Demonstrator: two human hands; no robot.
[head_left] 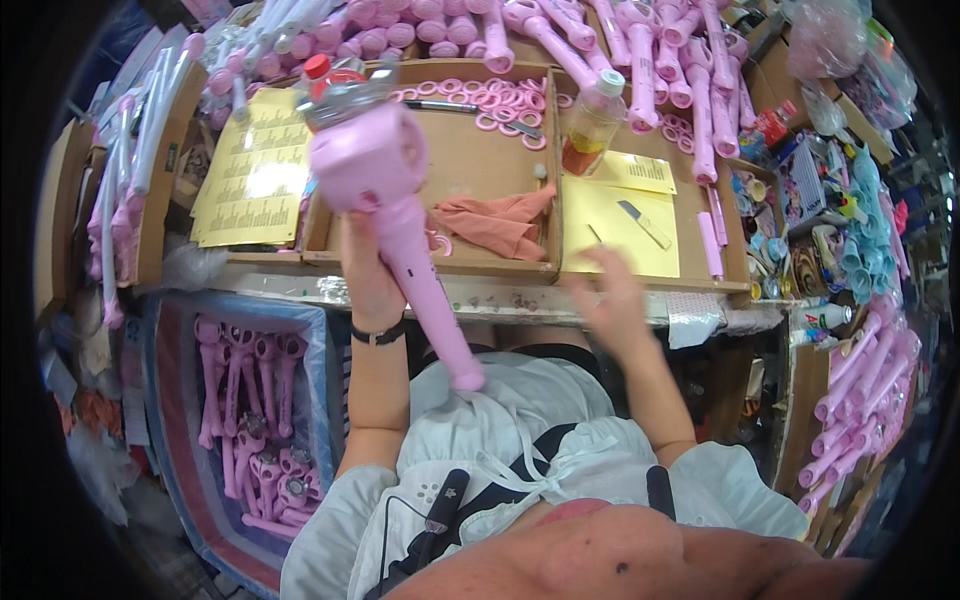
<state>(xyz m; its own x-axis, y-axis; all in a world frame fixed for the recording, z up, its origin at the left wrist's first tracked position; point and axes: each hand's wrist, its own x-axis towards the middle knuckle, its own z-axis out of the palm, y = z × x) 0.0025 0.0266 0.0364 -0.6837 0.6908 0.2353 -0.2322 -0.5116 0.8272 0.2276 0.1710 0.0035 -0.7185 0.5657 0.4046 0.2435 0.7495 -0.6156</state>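
Left hand (368, 285) clenched round pink plastic toy wand (395, 215), raised above cardboard tray (470, 155). Right hand (612, 300) released, fingers spread, blurred, right of tray. Judged light, rigid, smooth; best gripped mid-handle, clear of bulky head.

A yellow printed sheet (252, 170) is lying at the left of the cardboard tray (470, 262); two more yellow sheets (620, 225) are lying to its right. A clear bottle (592, 122) with an orange label is standing behind them. Clear plastic bags (828, 40) are sitting top right
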